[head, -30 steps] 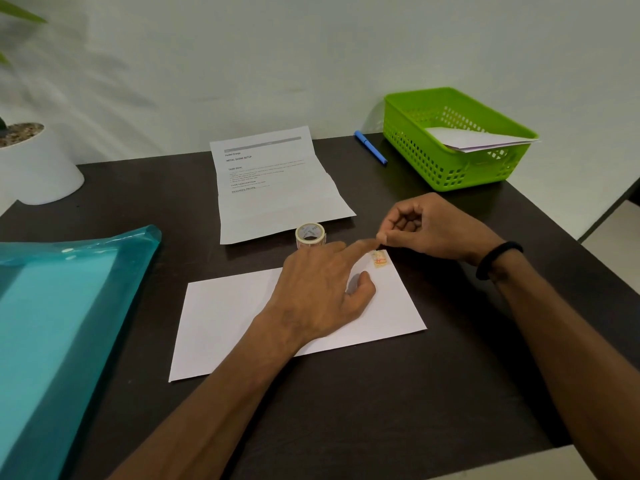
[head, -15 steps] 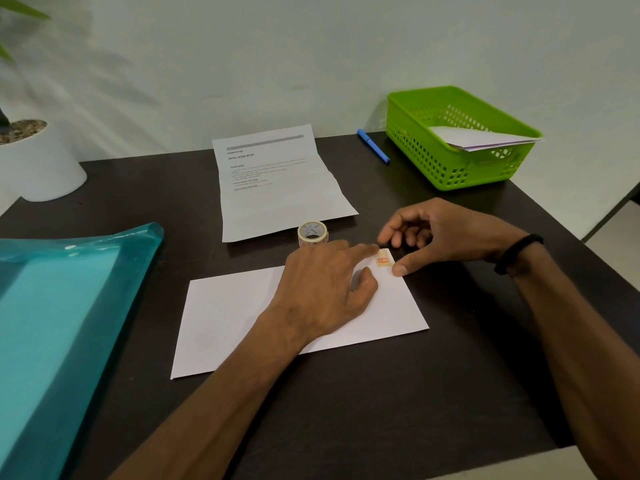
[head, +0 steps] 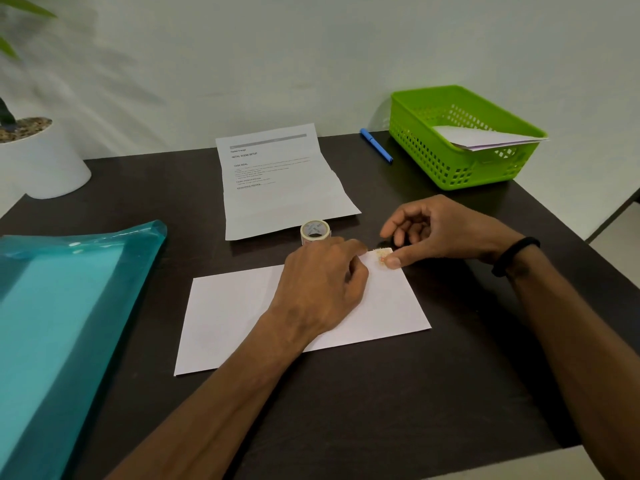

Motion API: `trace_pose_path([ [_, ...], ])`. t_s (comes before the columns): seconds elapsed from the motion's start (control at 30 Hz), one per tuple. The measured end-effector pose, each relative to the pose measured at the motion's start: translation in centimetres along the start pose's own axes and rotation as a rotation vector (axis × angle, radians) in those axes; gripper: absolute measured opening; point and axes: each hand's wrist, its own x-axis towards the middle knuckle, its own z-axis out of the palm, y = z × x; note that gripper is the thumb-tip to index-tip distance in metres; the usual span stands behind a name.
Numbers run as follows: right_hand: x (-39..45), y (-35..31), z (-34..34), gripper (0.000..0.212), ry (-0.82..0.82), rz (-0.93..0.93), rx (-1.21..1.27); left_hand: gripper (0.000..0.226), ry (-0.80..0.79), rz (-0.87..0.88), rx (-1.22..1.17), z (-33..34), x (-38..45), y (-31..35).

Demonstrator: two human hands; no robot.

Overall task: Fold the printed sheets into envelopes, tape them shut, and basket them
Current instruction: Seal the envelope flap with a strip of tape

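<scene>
Tape strip being pressed onto the envelope's far right corner.

The left hand (head: 320, 289) lies loosely spread on the envelope (head: 304, 317) at table centre, pinning it; the right hand (head: 436, 233) has its thumb flat on the tape piece (head: 382, 254), its other fingers loosely curled and holding nothing. Tape roll (head: 315, 232) stands just beyond, handy. Green basket (head: 460, 168), far right, holds finished envelopes; a printed sheet (head: 284, 181) waits behind.
</scene>
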Motion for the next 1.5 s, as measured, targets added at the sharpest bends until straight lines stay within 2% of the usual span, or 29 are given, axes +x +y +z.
trace_pose_path([
  [0.07, 0.4, 0.3, 0.4, 0.047, 0.131, 0.019, 0.065, 0.027, 0.104, 0.009, -0.083, -0.4, -0.1, -0.3],
  [0.17, 1.0, 1.1, 1.7, 0.03, 0.363, 0.039, 0.08, 0.017, 0.241, 0.004, -0.167, -2.0, -0.4, -1.2],
  [0.23, 1.1, 1.6, 2.6, 0.025, 0.485, 0.039, 0.078, 0.011, 0.231, -0.096, -0.217, -4.1, -1.1, -2.2],
  [0.27, 1.0, 1.7, 2.9, 0.025, 0.529, 0.037, 0.073, 0.015, 0.16, -0.17, -0.24, -5.1, -1.7, -3.0],
  [0.33, 0.6, 1.7, 3.3, 0.026, 0.591, 0.037, 0.082, 0.047, -0.112, -0.311, -0.159, -7.0, -3.1, -4.6],
  [0.4, -0.1, 1.5, 3.5, 0.028, 0.649, 0.041, 0.119, 0.087, -0.401, -0.372, 0.062, -8.9, -4.4, -5.8],
  [0.5, -1.2, 1.0, 4.0, 0.029, 0.73, 0.054, 0.186, 0.124, -0.526, -0.398, 0.154, -11.3, -5.3, -7.3],
  [0.57, -1.8, 0.9, 4.5, 0.029, 0.769, 0.057, 0.221, 0.138, -0.582, -0.38, 0.187, -12.1, -5.3, -8.1],
  [0.63, -2.7, 0.7, 5.0, 0.028, 0.784, 0.071, 0.23, 0.134, -0.629, -0.355, 0.213, -12.3, -5.0, -8.5],
  [0.8, -5.0, 0.1, 6.5, 0.028, 0.796, 0.087, 0.215, 0.108, -0.675, -0.346, 0.232, -12.2, -3.6, -8.3],
  [0.97, -8.0, -1.1, 8.2, 0.024, 0.78, 0.097, 0.201, 0.112, -0.69, -0.372, 0.226, -12.3, -3.9, -7.9],
  [1.07, -9.7, -1.5, 9.4, 0.021, 0.754, 0.107, 0.168, 0.105, -0.674, -0.402, 0.221, -12.3, -4.4, -7.9],
  [1.17, -11.0, -1.6, 10.4, 0.021, 0.74, 0.095, 0.146, 0.091, -0.614, -0.412, 0.215, -12.1, -5.2, -8.0],
  [1.33, -12.4, -2.3, 11.7, 0.018, 0.734, 0.124, 0.118, 0.093, -0.479, -0.394, 0.074, -12.3, -6.8, -7.4],
  [1.4, -12.8, -2.5, 12.1, 0.016, 0.733, 0.133, 0.102, 0.079, -0.414, -0.392, -0.041, -12.5, -7.3, -6.8],
  [1.5, -13.2, -2.8, 12.3, 0.014, 0.735, 0.137, 0.067, 0.045, -0.302, -0.368, -0.176, -12.6, -7.6, -6.4],
])
